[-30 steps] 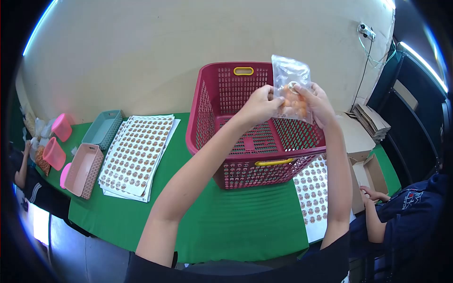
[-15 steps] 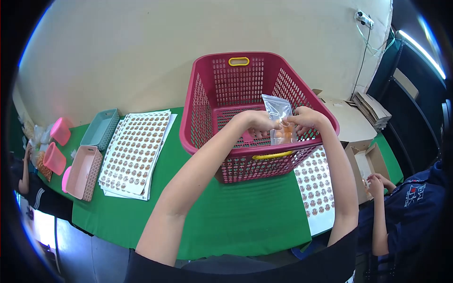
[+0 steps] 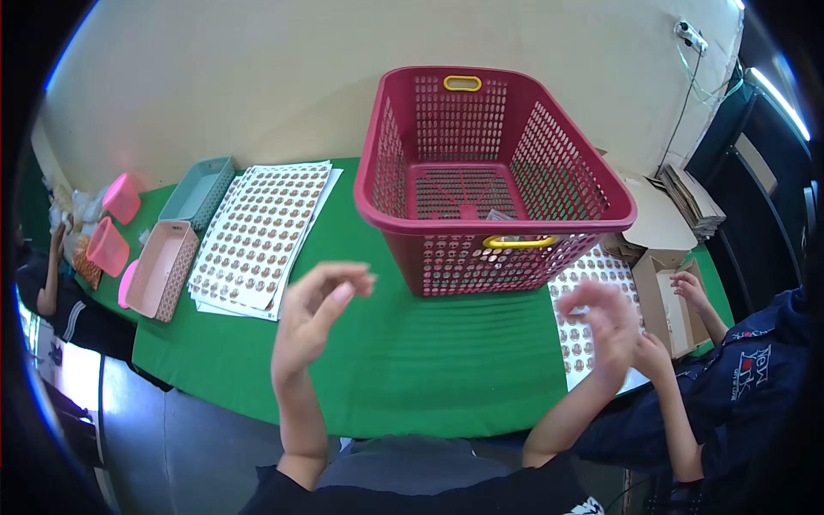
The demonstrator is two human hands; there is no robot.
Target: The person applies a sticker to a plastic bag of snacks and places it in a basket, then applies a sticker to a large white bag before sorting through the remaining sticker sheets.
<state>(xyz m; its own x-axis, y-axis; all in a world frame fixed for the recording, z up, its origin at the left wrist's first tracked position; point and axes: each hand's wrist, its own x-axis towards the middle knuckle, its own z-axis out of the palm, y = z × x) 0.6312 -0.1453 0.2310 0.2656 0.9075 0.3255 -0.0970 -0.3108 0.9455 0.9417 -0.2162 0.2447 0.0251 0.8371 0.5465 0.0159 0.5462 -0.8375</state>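
My left hand (image 3: 316,313) is raised above the green tablecloth, its fingers curved and apart, with nothing in it. My right hand (image 3: 603,322), slightly blurred, hovers over the right-hand sticker sheet (image 3: 577,345), also holding nothing, fingers loosely bent. Beyond both hands stands a large maroon perforated basket (image 3: 481,257) with yellow handles. A bit of the clear plastic bag (image 3: 499,215) shows low inside the basket, behind the front rim; its contents are mostly hidden.
Stacked sticker sheets (image 3: 262,236) lie left, beside a teal tray (image 3: 197,193) and a pink tray (image 3: 161,270). Pink containers and bags are farther left, near another person. At right are an open carton (image 3: 674,305), folded cardboard (image 3: 691,202) and a co-worker's hands.
Both my hands have left the basket and drawn back toward me, letting go of the clear bag, which is now down in the basket. The view has shifted slightly.
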